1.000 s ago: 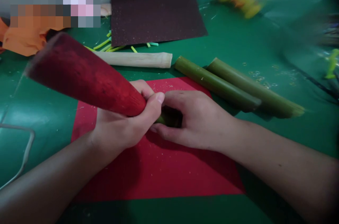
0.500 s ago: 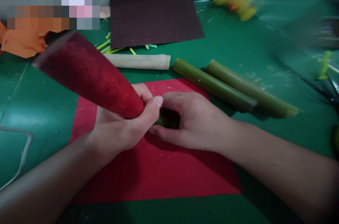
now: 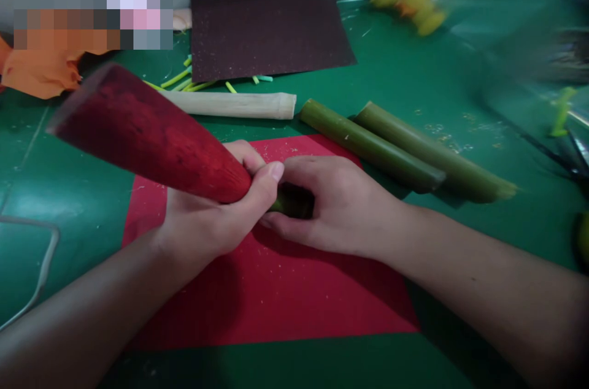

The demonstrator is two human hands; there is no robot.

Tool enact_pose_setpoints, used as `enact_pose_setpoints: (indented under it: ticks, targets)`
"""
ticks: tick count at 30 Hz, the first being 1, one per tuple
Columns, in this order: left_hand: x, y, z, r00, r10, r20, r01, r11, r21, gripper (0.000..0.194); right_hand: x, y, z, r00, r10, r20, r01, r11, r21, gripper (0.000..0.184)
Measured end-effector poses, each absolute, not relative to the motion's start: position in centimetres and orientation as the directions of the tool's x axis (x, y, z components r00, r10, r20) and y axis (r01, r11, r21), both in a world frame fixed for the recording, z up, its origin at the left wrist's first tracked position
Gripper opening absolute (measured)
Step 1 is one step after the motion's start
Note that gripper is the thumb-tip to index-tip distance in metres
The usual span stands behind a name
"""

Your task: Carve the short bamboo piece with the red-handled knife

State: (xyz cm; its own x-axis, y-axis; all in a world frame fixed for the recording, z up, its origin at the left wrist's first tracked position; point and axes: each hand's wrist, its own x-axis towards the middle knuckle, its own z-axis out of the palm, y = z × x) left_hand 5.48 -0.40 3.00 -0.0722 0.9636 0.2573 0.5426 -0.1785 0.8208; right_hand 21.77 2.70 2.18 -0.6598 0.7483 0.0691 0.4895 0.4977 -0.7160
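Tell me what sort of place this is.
Probably a craft workbench. A green cutting mat covers the table, with a dark sandpaper sheet, cut green bamboo tubes and a pale peeled stick lying on it. The left hand holds a red rolled sheet around a green piece.

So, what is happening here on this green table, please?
A person works with both bare hands over a red sheet on the green table. The left hand grips a red, cone-shaped piece, its wide end raised to the left. The right hand closes on a short green stem at the cone's narrow end. Two green bamboo pieces, a pale stick and a dark sheet lie behind.
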Motion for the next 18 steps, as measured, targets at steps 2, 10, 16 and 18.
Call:
enact_pose_setpoints:
  ticks: [2, 10, 16, 18]
  targets:
    - [5.42, -0.36, 3.00, -0.058, 0.963, 0.264, 0.550, -0.190, 0.813, 0.024, 21.79, 2.70, 2.17, -0.659, 0.750, 0.065, 0.494, 0.496, -0.714, 0.014]
    - [5.47, -0.11, 3.36, -0.056, 0.956, 0.288, 0.517, -0.219, 0.828, 0.027, 21.85, 2.63, 2.16, -0.675, 0.735, 0.064, 0.473, 0.497, -0.727, 0.025]
    - [5.63, -0.26, 3.07, -0.076, 0.955, 0.285, 0.432, -0.227, 0.873, 0.029, 21.86, 2.71, 1.91, -0.669, 0.738, 0.091, 0.472, 0.516, -0.714, 0.022]
    - [5.72, -0.25, 2.97, -0.069, 0.958, 0.278, 0.451, -0.218, 0.866, 0.027, 21.85, 2.72, 1.89, -0.667, 0.739, 0.095, 0.472, 0.517, -0.714, 0.020]
